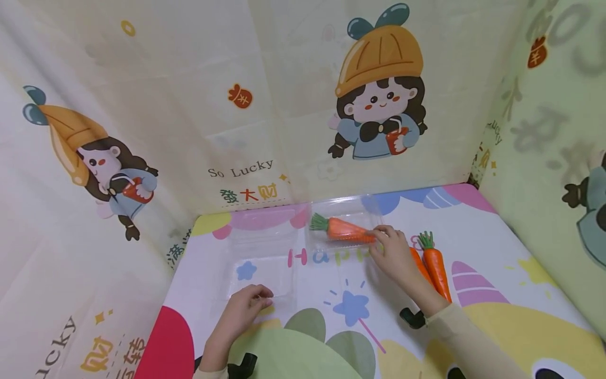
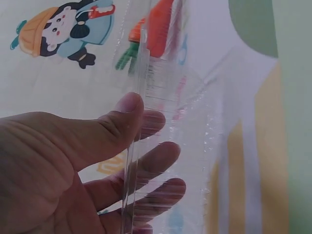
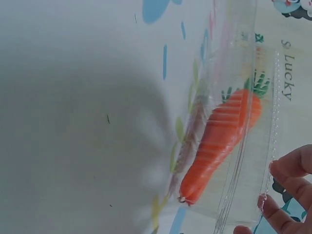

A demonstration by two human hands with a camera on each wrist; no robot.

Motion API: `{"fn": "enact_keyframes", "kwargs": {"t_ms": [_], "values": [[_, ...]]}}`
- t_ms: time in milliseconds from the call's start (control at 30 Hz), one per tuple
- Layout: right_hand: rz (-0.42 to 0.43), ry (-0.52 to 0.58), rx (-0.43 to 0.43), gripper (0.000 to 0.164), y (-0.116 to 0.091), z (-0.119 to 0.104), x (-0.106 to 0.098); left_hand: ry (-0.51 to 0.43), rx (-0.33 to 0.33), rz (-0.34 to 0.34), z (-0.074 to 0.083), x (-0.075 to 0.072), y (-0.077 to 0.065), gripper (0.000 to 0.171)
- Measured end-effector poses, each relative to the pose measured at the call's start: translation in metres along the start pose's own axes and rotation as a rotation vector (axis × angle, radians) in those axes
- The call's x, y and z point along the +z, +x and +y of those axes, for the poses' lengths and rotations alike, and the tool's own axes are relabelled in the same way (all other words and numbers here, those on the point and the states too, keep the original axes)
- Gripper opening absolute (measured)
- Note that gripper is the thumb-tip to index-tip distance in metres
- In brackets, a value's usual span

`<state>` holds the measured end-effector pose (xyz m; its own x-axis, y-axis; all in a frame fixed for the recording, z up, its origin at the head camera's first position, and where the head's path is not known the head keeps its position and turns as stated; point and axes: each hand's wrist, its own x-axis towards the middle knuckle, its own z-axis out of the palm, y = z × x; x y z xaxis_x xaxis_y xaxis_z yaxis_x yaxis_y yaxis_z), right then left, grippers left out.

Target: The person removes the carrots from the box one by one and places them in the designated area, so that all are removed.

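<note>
An orange toy carrot point(image 1: 347, 230) with green leaves lies in a clear plastic box point(image 1: 319, 245) near the table's back edge. My right hand point(image 1: 393, 252) is at the right end of this box, overlapping the carrot's tip in the head view. The right wrist view shows its fingertips point(image 3: 273, 168) on the box's beaded rim, with the carrot point(image 3: 222, 141) behind the clear wall. To the left lies another clear plastic container point(image 1: 286, 263). My left hand point(image 1: 246, 308) grips its front edge, thumb on one side and fingers point(image 2: 165, 156) seen through the plastic.
Two more toy carrots point(image 1: 436, 266) lie to the right, partly hidden behind my right forearm. A printed cloth point(image 1: 293, 131) hangs behind the table and at both sides. The patterned tabletop point(image 1: 326, 273) extends between my hands.
</note>
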<state>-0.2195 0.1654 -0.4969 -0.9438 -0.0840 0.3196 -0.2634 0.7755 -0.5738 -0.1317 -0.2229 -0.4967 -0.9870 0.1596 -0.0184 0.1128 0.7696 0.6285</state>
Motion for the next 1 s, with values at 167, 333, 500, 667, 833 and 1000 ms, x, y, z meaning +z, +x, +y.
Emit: {"fn": "enact_keyframes", "kwargs": {"t_ms": [167, 333, 500, 667, 833, 1000], "values": [[0.026, 0.018, -0.023, 0.030, -0.002, 0.000, 0.002, -0.020, -0.042, -0.034, 0.005, -0.003, 0.003, 0.007], [0.023, 0.030, -0.016, 0.031, 0.000, 0.001, 0.004, -0.015, -0.044, -0.030, 0.020, -0.003, 0.007, 0.013], [0.002, 0.044, 0.010, 0.031, 0.001, 0.001, 0.004, -0.065, -0.008, 0.093, 0.052, 0.007, 0.021, 0.011], [0.038, 0.059, 0.024, 0.031, -0.001, 0.001, 0.006, -0.440, 0.011, 0.200, 0.091, 0.045, 0.048, 0.025], [0.070, 0.138, 0.034, 0.047, -0.005, 0.000, 0.011, -0.726, -0.066, 0.269, 0.110, 0.082, 0.069, 0.044], [0.087, 0.281, 0.163, 0.062, -0.009, 0.002, 0.014, -0.745, -0.127, 0.361, 0.113, 0.099, 0.080, 0.048]]}}
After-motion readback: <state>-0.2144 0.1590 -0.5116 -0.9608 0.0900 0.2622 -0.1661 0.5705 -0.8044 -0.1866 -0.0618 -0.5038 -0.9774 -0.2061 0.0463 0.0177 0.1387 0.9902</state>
